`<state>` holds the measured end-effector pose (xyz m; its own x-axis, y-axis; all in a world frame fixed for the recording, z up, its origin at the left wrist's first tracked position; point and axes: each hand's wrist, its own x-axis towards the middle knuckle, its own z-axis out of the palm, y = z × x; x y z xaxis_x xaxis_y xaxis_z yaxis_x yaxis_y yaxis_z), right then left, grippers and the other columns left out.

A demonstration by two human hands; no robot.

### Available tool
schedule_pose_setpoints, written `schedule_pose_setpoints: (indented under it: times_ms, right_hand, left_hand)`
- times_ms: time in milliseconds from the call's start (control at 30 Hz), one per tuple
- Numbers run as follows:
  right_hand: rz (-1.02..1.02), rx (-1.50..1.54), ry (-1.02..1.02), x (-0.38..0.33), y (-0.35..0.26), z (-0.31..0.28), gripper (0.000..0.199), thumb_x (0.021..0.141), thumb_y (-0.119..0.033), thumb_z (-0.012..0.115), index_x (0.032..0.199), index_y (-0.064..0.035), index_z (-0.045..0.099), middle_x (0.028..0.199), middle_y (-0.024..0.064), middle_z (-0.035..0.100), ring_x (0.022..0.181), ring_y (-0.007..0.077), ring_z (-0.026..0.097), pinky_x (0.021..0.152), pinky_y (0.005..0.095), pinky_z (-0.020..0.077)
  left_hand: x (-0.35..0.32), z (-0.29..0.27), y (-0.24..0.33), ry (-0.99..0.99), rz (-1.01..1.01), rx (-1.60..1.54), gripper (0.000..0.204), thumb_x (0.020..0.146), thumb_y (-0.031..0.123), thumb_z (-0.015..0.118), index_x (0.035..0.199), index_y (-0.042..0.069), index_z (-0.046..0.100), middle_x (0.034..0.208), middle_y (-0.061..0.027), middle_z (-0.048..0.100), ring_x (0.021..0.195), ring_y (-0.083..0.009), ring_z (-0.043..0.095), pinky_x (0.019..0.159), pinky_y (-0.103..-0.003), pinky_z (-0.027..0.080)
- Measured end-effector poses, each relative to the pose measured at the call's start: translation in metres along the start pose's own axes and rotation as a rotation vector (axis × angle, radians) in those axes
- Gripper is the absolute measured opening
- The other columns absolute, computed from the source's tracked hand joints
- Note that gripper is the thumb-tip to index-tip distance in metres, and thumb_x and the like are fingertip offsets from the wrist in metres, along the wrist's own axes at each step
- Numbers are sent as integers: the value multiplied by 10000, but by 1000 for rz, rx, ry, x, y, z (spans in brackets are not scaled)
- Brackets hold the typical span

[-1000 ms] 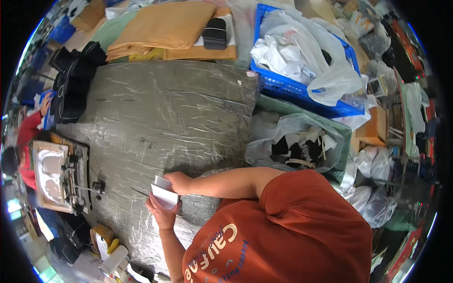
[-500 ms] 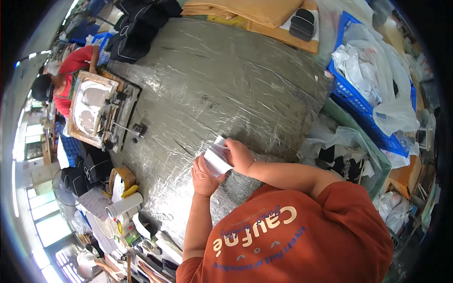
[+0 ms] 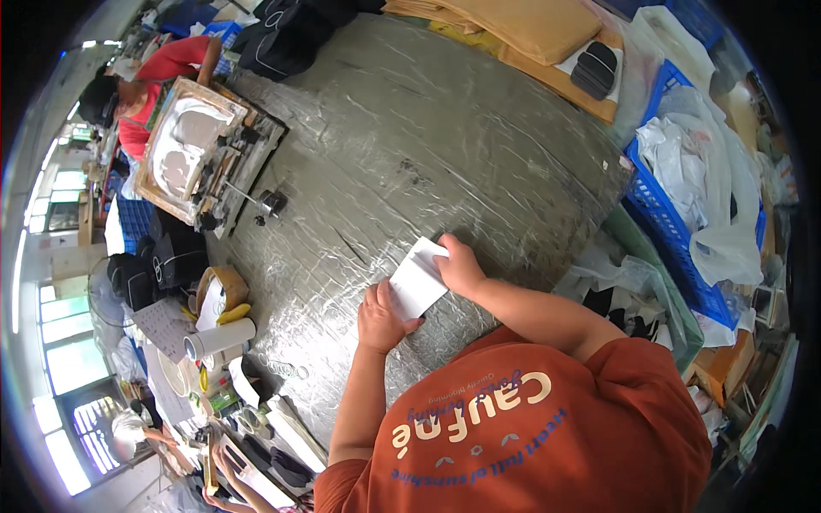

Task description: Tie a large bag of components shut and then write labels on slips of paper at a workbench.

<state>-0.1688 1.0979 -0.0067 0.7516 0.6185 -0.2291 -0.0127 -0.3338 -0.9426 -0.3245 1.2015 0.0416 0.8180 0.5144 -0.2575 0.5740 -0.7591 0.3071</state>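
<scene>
Both of my hands hold a small white flat piece (image 3: 416,279) just above the grey, plastic-wrapped table (image 3: 410,145), near its front edge. My left hand (image 3: 380,321) grips the piece's lower corner with fingers curled under it. On the upper right edge, my right hand (image 3: 460,267) pinches the piece. My orange printed shirt (image 3: 530,419) fills the lower part of the view and hides the table edge below my arms.
A metal press frame with white moulds (image 3: 201,154) stands at the table's left, with a person in a red top (image 3: 150,81) behind it. Yellow-brown sheets (image 3: 530,26) lie at the far side. A blue crate of plastic bags (image 3: 693,188) sits right; tape rolls and tools (image 3: 214,316) clutter the left.
The view has swung, so the table and my hands now sit nearer the middle. Both hands have kept hold of the white piece, which is tilted more toward the right.
</scene>
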Motion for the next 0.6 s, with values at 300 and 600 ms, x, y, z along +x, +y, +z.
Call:
schedule_pose_setpoints:
  times_ms: [300,600]
  right_hand:
    - [-61,-96,61,3,-2,-17,182,765,-32,571,934,2,513,829,222,595,786,373,593,680,376,461]
    - [-52,-222,377,39,7,-82,223,744,-12,575,956,-24,506,841,231,598,827,409,575,704,442,458]
  left_hand:
    - [-4,6,3,-37,0,-22,1026,462,328,832,1287,41,293,1054,-159,486,988,-322,507,838,-395,435]
    - [-18,1,-5,-96,-80,10,1078,483,336,830,1340,60,237,1091,-180,489,962,-338,526,832,-395,446]
